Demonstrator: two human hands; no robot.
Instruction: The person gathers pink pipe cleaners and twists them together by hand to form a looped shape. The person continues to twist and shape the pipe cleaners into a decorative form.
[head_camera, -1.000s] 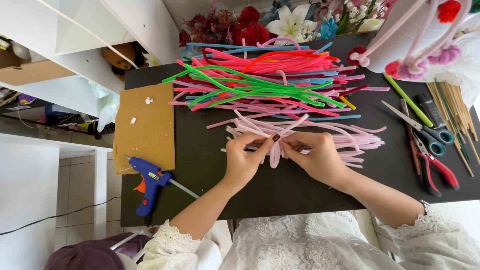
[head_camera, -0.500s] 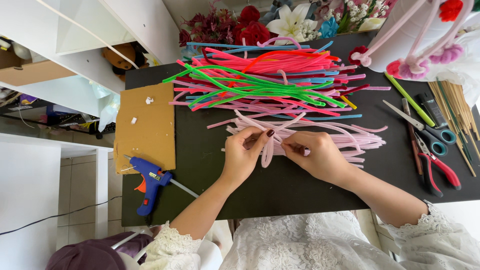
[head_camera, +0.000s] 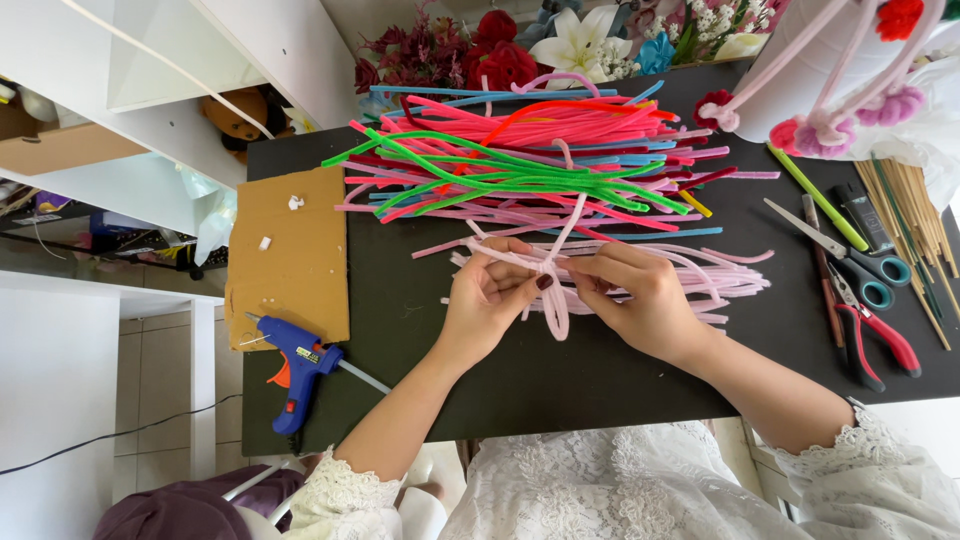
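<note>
My left hand (head_camera: 488, 298) and my right hand (head_camera: 640, 298) meet over a black table (head_camera: 600, 390). Both pinch a looped pale pink pipe cleaner (head_camera: 553, 300), whose loop hangs toward me and whose one end sticks up toward the pile. A loose bundle of pale pink pipe cleaners (head_camera: 720, 278) lies under and right of my right hand. Behind the hands spreads a heap of pink, green, blue and red pipe cleaners (head_camera: 520, 165).
A blue glue gun (head_camera: 298, 362) rests by a brown cardboard sheet (head_camera: 290, 260) at left. Scissors (head_camera: 850, 255), red-handled pliers (head_camera: 872, 330), wooden sticks (head_camera: 915, 225) and a green stick (head_camera: 805, 195) lie at right. Artificial flowers (head_camera: 560, 40) line the far edge; white shelves (head_camera: 150, 60) stand at left.
The hands have kept working the pink loop, twisting it at its middle; one end now stands up toward the pile. Nothing else on the table has moved.
</note>
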